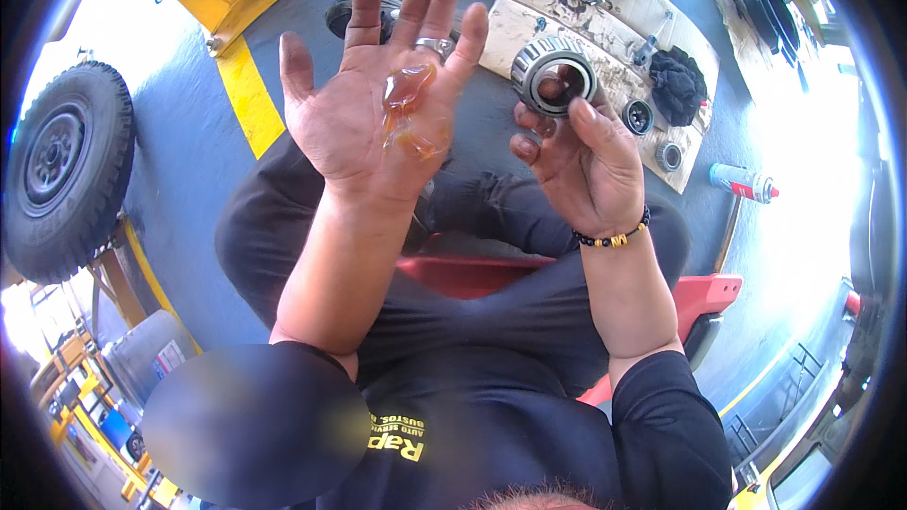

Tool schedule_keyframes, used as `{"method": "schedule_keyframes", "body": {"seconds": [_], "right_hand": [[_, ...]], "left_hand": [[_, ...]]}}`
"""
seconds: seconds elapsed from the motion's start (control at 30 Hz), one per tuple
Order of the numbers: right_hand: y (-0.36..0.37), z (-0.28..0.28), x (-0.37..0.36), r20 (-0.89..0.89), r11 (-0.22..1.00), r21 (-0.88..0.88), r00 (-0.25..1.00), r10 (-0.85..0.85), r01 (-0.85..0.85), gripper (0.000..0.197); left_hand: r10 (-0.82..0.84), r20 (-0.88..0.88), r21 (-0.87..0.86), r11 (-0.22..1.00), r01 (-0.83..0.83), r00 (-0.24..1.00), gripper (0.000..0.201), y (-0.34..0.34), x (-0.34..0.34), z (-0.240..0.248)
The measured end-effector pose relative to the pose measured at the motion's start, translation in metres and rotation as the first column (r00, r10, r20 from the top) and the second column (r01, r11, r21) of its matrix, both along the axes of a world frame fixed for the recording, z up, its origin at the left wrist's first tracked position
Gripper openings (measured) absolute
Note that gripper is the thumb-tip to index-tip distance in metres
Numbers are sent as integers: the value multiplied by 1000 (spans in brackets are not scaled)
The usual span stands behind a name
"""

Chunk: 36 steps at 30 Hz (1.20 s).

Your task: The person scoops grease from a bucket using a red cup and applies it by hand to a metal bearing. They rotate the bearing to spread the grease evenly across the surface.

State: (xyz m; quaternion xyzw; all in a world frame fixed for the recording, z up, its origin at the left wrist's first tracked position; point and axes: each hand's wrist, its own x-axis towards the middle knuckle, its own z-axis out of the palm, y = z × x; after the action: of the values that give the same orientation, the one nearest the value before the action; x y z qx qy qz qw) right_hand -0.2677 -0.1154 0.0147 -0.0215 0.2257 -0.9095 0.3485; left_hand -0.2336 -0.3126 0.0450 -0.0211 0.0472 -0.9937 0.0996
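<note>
My left hand (364,123) is palm up with its fingers spread, and a ring is on one finger. A blob of amber grease (409,90) lies on that palm, with a smear of it lower down. To the right, my right hand (595,165) grips a tapered roller bearing (551,61), its fingertips dark with grime. A fingertip shows through the bearing's bore. The bearing is held apart from the grease, its rollers facing away from me.
Beyond the bearing lies a stained cardboard sheet (515,14) with black rags (677,85), a smaller bearing (669,156) and a dark round cap (639,117). A spray can (742,181) lies to the right. A wheel (66,170) stands at left; a red seat (463,274) is under me.
</note>
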Motion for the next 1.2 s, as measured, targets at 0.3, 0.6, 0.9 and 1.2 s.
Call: {"method": "schedule_keyframes", "body": {"seconds": [0.3, 0.6, 0.9, 1.2], "right_hand": [[-6, -1, 5, -196, 1000, 14, 981, -10, 13, 21], [-4, 14, 11, -408, 997, 68, 913, -3, 34, 30], [3, 17, 14, -338, 986, -102, 937, 89, -131, 35], [1, 8, 11, -308, 914, -336, 944, 120, -226, 35]], "left_hand": [[73, 151, -100, 993, -58, 986, 59, 7, -1, 11], [60, 206, -67, 997, -47, 977, 60, 10, 0, 22], [53, 121, -170, 985, -32, 991, 61, 12, -1, 15], [49, 117, -182, 983, -27, 992, 62, 16, 0, 14]]}}
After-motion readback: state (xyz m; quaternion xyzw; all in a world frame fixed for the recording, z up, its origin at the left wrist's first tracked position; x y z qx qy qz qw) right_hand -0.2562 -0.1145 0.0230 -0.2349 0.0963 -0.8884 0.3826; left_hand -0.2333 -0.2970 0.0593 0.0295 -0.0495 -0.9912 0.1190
